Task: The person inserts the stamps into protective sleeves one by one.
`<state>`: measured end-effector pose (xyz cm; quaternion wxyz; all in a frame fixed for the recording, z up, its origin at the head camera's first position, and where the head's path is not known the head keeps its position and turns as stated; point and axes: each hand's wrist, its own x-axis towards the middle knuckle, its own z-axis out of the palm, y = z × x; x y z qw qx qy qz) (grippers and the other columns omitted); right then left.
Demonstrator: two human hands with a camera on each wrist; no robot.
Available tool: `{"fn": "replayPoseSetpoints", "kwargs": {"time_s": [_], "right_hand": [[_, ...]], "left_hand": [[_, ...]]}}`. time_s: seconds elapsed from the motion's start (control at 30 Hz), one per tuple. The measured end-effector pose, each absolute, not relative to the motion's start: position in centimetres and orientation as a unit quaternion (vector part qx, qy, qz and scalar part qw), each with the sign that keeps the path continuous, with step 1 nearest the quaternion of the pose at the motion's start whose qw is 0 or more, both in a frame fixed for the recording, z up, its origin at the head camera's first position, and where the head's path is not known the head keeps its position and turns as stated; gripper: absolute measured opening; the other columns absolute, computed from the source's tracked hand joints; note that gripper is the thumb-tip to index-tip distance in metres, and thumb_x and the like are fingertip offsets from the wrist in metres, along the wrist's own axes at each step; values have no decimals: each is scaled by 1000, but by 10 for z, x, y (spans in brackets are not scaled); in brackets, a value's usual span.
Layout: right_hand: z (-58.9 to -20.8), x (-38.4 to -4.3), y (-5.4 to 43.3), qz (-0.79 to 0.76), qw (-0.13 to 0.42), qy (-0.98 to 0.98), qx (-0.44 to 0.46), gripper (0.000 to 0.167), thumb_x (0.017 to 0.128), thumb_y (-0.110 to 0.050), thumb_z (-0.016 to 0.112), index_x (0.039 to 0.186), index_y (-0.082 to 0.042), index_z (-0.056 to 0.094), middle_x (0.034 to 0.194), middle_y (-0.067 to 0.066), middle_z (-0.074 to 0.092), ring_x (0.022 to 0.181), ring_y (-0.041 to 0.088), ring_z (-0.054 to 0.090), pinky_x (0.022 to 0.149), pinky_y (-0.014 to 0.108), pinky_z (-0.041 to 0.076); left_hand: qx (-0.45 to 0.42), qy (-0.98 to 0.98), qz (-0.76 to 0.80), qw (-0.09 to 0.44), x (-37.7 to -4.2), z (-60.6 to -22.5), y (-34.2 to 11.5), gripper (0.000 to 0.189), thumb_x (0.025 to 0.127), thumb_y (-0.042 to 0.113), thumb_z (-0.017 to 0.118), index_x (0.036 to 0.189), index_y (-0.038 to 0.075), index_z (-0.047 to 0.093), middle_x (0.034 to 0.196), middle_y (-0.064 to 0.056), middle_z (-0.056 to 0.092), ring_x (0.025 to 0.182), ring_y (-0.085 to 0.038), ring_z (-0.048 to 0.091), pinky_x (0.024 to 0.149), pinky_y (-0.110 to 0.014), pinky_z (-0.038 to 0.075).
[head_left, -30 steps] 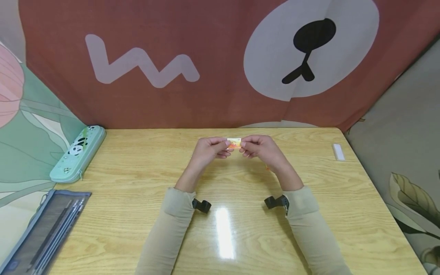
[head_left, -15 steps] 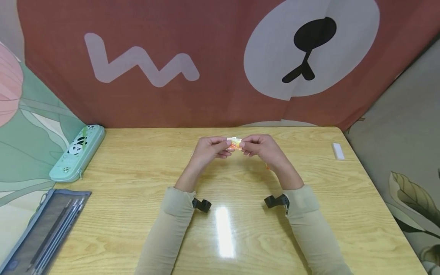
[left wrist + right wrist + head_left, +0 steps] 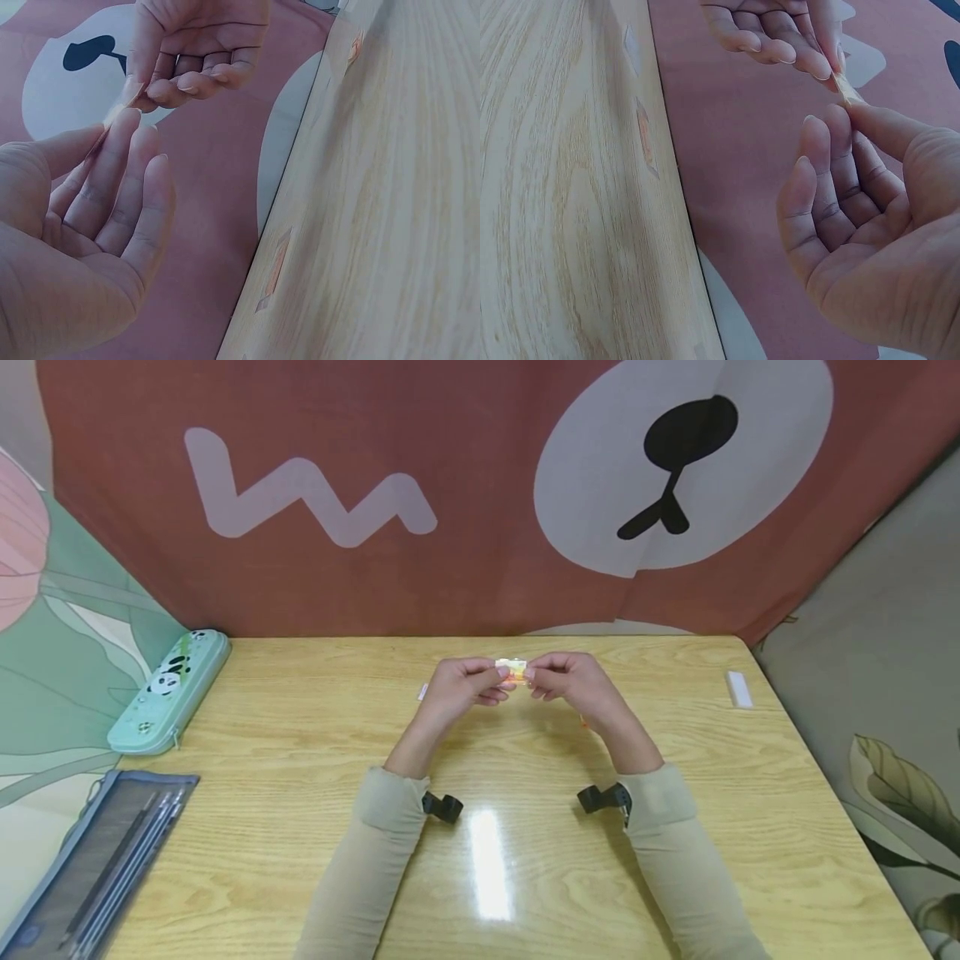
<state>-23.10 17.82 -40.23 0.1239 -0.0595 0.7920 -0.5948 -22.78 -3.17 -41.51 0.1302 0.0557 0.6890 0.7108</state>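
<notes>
Both hands hold a small printed wrapper (image 3: 513, 667), yellow and orange with shiny edges, in front of the body in the head view. My left hand (image 3: 459, 683) pinches its left end between thumb and fingers. At the opposite end my right hand (image 3: 568, 677) pinches it the same way, the two hands' fingertips a short gap apart. In the left wrist view the wrapper (image 3: 117, 114) shows nearly edge-on as a thin strip. The right wrist view also has the wrapper (image 3: 847, 88) edge-on, with the other fingers loosely bent below it.
On the wooden table (image 3: 300, 718) lie small orange pieces (image 3: 276, 271), a small white piece (image 3: 422, 692) by the left wrist and a white block (image 3: 738, 690) at right. A panda pencil case (image 3: 172, 693) and a mesh pouch (image 3: 105, 860) line the left side.
The wrapper looks creased and shinier than a second ago. My left hand has shifted slightly right, and the white piece beside its wrist has come into view.
</notes>
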Motion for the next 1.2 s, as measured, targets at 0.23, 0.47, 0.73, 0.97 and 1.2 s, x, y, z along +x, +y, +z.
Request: {"fn": "replayPoseSetpoints", "kwargs": {"time_s": [0.23, 0.47, 0.73, 0.97, 1.2], "right_hand": [[-402, -233, 178, -606, 122, 784, -56, 29, 98, -14, 65, 119, 5, 68, 89, -5, 72, 75, 10, 69, 72, 26, 59], [-401, -234, 178, -611, 123, 780, -56, 25, 98, -12, 64, 115, 6, 67, 83, -6, 70, 74, 9, 67, 72, 26, 59], [-403, -230, 181, -606, 136, 782, -45, 26, 99, -14, 63, 117, 5, 67, 87, -5, 71, 77, 10, 68, 79, 33, 60], [-402, -230, 187, -603, 128, 786, -47, 28, 100, -17, 63, 118, 4, 67, 90, -3, 70, 78, 11, 68, 78, 32, 60], [-402, -229, 198, -601, 127, 787, -57, 31, 103, -22, 61, 123, 2, 67, 95, -1, 71, 81, 14, 70, 83, 37, 62]], "left_hand": [[48, 685, 715, 133, -229, -414, -29, 24, 94, 16, 72, 106, -4, 75, 83, -6, 78, 68, -11, 73, 85, -49, 62], [45, 688, 713, 126, -229, -416, -26, 23, 93, 16, 73, 101, -5, 74, 87, -13, 78, 70, -17, 74, 87, -53, 60], [126, 861, 494, 5, -220, -415, -30, 51, 92, 35, 76, 139, 24, 61, 110, -4, 76, 87, -22, 76, 70, -34, 61], [194, 933, 297, -60, -216, -399, -27, 47, 89, 41, 78, 133, 28, 67, 121, 3, 73, 88, -12, 71, 58, -27, 52], [205, 947, 240, -61, -220, -394, -23, 44, 90, 47, 75, 130, 30, 70, 118, 5, 74, 89, -11, 70, 53, -25, 49]]}}
